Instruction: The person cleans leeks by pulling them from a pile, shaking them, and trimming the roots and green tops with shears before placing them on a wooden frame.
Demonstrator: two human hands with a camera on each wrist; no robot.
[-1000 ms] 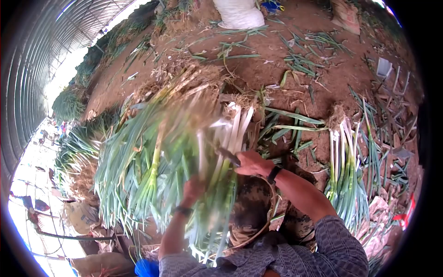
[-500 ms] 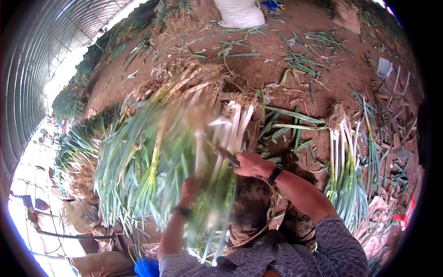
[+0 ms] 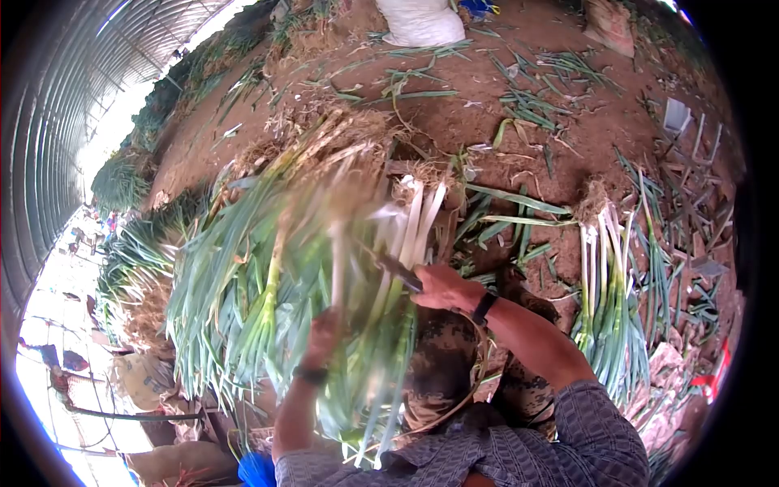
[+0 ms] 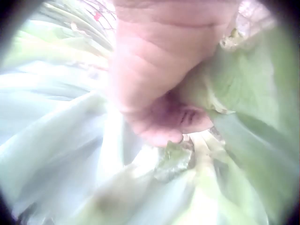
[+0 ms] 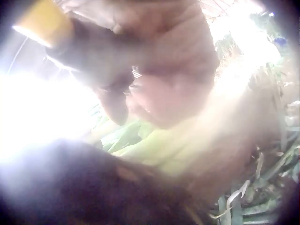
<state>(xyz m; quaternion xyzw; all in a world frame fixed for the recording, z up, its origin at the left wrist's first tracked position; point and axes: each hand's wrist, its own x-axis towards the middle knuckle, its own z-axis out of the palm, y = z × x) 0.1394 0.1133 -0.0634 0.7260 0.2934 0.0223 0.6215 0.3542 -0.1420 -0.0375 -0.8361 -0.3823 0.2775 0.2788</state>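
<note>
In the head view the left hand (image 3: 323, 334) is curled round the stalk of a blurred green onion (image 3: 337, 264) over a heap of long green leaves (image 3: 260, 325). The left wrist view shows the thumb and a fingertip of the left hand (image 4: 161, 84) meeting among broad leaves. To the right, the right hand (image 3: 445, 289) grips a dark-handled tool (image 3: 399, 273), its far end blurred, above white stalks (image 3: 422, 219) with roots at the top. The right wrist view has fingers of the right hand (image 5: 164, 79) round a dark handle with a yellow end (image 5: 44, 23).
A separate bunch of onions (image 3: 604, 284) lies on the soil at the right, near wooden scraps (image 3: 698, 195). Loose leaves (image 3: 527, 109) and a white sack (image 3: 419, 23) are farther off. More onions are piled at the left; camouflage-clad legs (image 3: 442, 361) are below the hands.
The left hand has shifted a little to the left with the onion, whose root end stays blurred. The right hand and the tool remain in nearly the same place.
</note>
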